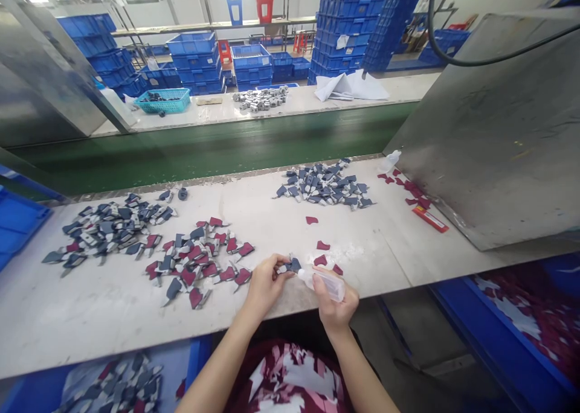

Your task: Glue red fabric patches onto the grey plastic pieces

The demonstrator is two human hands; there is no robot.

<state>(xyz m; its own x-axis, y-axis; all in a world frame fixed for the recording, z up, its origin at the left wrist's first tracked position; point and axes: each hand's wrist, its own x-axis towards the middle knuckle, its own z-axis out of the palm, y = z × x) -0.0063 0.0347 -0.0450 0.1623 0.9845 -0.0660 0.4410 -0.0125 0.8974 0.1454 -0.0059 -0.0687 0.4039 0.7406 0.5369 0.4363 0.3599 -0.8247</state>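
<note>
My left hand (266, 285) pinches a small dark grey piece (292, 265) at the front edge of the white workbench (77, 319). My right hand (334, 299) grips a translucent plastic squeeze bottle (328, 284), its nozzle close to that piece. Just left of my hands lies a heap of maroon-and-grey pieces (197, 262). A grey-and-white heap (109, 229) sits further left, and another (324, 186) lies towards the back. Loose maroon scraps (322, 245) and a whitish smear (344, 253) lie beyond my right hand.
A green conveyor belt (190, 153) runs behind the bench. A steel panel (489, 129) stands at the right, near a red packet (430, 220). Blue bins of pieces sit below the bench (113, 389) (512, 322). Stacked blue crates (348, 26) fill the background.
</note>
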